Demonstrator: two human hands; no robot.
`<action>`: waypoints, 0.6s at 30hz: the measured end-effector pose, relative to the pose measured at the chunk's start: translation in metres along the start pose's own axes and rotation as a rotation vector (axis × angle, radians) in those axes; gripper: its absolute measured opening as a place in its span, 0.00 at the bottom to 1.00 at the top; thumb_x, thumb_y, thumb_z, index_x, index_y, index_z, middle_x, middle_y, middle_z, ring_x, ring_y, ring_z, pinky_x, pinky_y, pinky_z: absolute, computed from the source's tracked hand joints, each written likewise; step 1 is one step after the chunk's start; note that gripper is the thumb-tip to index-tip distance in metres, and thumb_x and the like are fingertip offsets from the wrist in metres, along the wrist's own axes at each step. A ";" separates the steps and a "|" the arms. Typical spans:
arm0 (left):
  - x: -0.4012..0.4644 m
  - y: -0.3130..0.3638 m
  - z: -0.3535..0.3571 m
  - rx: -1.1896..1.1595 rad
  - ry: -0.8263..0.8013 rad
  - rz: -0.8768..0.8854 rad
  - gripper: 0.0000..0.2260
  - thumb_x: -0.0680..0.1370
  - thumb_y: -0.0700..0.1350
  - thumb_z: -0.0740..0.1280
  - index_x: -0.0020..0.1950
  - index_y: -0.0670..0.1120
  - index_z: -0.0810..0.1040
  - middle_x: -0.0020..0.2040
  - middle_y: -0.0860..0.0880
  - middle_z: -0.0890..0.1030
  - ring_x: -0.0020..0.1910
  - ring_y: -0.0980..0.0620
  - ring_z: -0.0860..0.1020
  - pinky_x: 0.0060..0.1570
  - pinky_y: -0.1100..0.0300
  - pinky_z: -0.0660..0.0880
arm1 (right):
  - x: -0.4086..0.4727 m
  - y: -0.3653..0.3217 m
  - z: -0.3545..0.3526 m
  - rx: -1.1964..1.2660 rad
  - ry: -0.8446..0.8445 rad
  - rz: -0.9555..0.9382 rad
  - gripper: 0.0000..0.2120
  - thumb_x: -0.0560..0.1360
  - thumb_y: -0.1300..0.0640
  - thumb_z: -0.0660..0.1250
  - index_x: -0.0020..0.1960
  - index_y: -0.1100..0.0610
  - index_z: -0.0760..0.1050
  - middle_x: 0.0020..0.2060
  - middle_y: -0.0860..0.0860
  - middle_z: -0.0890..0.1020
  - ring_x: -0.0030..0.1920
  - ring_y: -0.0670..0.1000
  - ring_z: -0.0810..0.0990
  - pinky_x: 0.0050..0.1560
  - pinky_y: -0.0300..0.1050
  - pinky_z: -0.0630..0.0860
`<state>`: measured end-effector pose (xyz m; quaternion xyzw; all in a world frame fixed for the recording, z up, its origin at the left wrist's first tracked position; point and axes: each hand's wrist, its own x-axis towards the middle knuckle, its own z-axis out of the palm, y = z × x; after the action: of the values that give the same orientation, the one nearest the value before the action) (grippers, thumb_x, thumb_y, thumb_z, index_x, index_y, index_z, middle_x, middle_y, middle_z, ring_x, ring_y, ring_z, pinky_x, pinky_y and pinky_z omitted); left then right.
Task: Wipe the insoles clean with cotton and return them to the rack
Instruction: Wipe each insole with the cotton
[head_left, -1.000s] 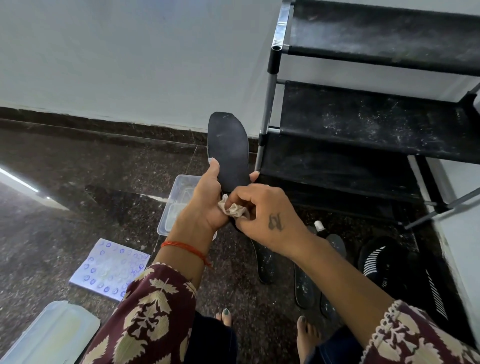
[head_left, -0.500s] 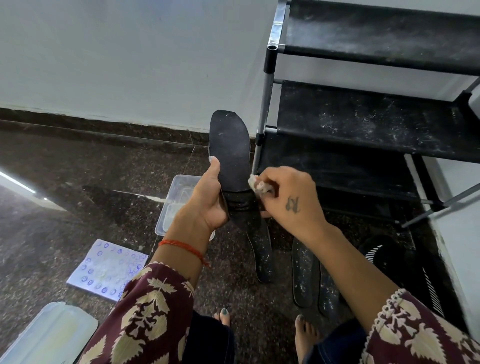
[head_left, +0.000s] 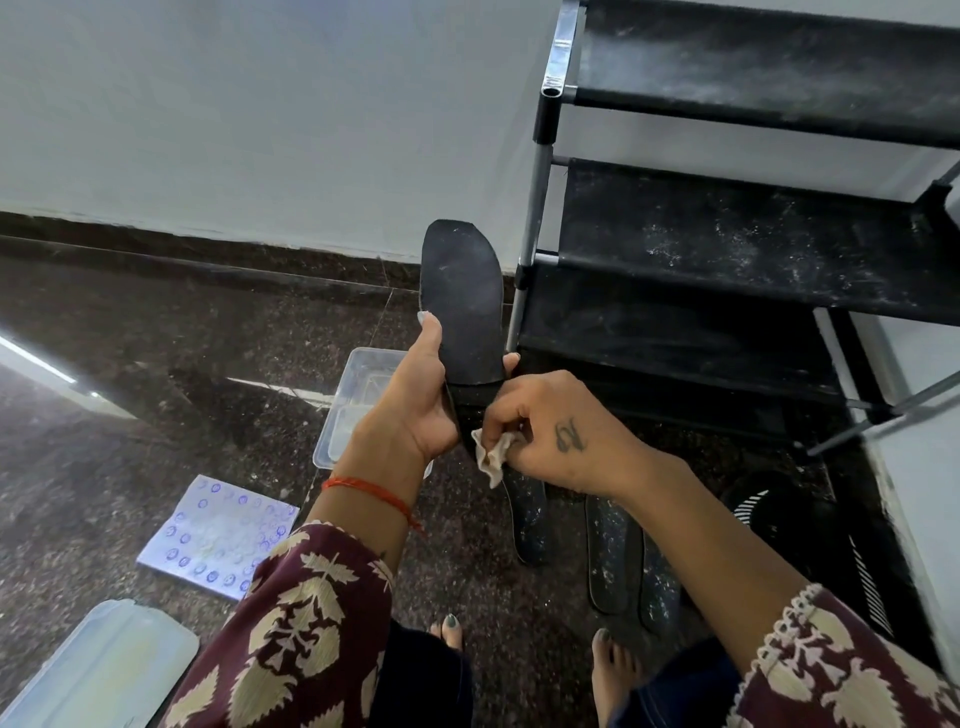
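Observation:
A black insole (head_left: 462, 296) stands upright in front of me, toe end up. My left hand (head_left: 415, 400) grips it around the middle, thumb along its left edge. My right hand (head_left: 550, 431) pinches a crumpled piece of off-white cotton (head_left: 492, 457) against the insole's lower end, which the hand partly hides. Several dusty dark insoles (head_left: 608, 551) lie on the floor below my hands. The black shoe rack (head_left: 737, 249) with a metal post stands at the right, its fabric shelves dusty and bare.
A clear plastic container (head_left: 358, 395) sits on the speckled floor behind my left hand. A white sheet with blue dots (head_left: 218, 535) lies at the left, a translucent lid (head_left: 98, 670) at the bottom left. A black-and-white shoe (head_left: 779, 519) rests at the right. My bare feet show below.
My right hand with the cotton has slid down the insole from its middle to its lower end. The left hand keeps the insole upright.

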<state>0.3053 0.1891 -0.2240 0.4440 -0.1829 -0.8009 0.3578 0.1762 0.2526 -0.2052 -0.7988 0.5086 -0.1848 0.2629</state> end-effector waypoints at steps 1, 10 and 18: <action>0.000 0.000 0.000 -0.006 0.005 0.000 0.32 0.78 0.67 0.47 0.57 0.43 0.77 0.40 0.41 0.83 0.41 0.47 0.81 0.46 0.50 0.79 | -0.001 0.002 -0.001 -0.051 -0.001 0.017 0.08 0.68 0.63 0.68 0.40 0.53 0.83 0.40 0.46 0.83 0.41 0.43 0.79 0.45 0.37 0.74; -0.004 0.000 0.004 0.001 -0.120 -0.043 0.36 0.76 0.70 0.45 0.57 0.45 0.79 0.51 0.41 0.83 0.46 0.41 0.83 0.45 0.39 0.76 | 0.007 0.006 -0.003 0.186 0.591 0.198 0.05 0.69 0.63 0.72 0.43 0.55 0.82 0.38 0.47 0.83 0.37 0.43 0.79 0.37 0.28 0.73; -0.007 0.000 0.007 -0.021 -0.050 0.020 0.30 0.80 0.64 0.49 0.54 0.42 0.80 0.49 0.44 0.84 0.47 0.48 0.83 0.53 0.55 0.77 | 0.015 -0.002 0.014 -0.004 0.458 0.026 0.18 0.63 0.72 0.62 0.43 0.56 0.84 0.40 0.51 0.85 0.42 0.48 0.82 0.47 0.40 0.78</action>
<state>0.3019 0.1938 -0.2159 0.4184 -0.1876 -0.8100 0.3657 0.1919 0.2427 -0.2153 -0.7300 0.5656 -0.3567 0.1415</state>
